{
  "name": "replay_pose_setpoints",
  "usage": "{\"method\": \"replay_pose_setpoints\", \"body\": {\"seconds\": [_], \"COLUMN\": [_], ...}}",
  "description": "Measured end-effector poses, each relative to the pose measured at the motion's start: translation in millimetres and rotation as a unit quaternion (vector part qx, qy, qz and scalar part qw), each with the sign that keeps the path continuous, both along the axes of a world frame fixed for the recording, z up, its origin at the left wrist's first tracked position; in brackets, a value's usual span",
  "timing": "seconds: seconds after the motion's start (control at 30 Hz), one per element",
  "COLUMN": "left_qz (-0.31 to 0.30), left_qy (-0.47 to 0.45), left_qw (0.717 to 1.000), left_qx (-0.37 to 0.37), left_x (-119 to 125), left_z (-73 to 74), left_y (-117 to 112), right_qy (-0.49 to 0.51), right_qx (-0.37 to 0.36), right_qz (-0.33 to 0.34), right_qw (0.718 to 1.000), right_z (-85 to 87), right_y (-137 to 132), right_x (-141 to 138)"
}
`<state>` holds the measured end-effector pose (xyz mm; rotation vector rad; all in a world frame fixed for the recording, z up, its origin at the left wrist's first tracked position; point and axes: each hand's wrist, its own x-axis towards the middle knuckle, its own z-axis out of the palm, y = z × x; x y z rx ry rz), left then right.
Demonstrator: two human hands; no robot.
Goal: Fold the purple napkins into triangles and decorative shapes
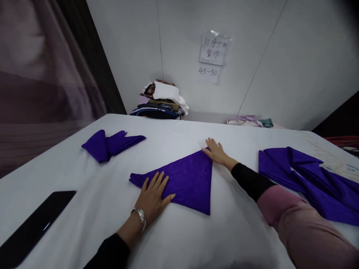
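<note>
A purple cloth napkin (187,179), folded into a flat wedge, lies on the white-covered table in front of me. Its narrow, ragged end points left and its wide straight edge faces right. My left hand (154,194) rests on the lower left part of it, fingers spread, with a silver bracelet at the wrist. At the upper right corner my right hand (216,151) lies flat, its thumb on the cloth and the other fingers beyond its edge. Neither hand grips the cloth.
A folded purple napkin (105,145) lies at the back left, and loose purple cloths (303,179) are on the right. A black flat slab (36,224) sits front left. Behind stand a clothes stack (164,99) and a small cloth pile (248,120). Handwritten paper signs (213,48) hang on the wall.
</note>
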<state>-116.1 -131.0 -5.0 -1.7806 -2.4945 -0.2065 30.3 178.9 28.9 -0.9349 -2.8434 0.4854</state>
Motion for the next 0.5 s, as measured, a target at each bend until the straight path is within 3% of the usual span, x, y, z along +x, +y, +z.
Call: {"method": "replay_pose_setpoints", "body": {"seconds": [0.1,0.2,0.5], "left_qz": [0.001,0.002,0.017], "left_qy": [-0.004,-0.005,-0.034], "left_qw": [1.000,1.000,0.999], "left_qx": [-0.003,-0.004,-0.021], "left_x": [0,0,8], "left_z": [-0.2,0.1,8.6], "left_y": [0,1,1], "right_qy": [0.023,0.005,-0.035], "right_qx": [0.002,-0.013,0.017], "right_qz": [0.148,0.221,0.232], "right_qw": [0.989,0.975,0.972], "right_z": [-3.1,-9.8,-10.0], "right_y": [-66,-113,-147], "right_x": [18,33,62]}}
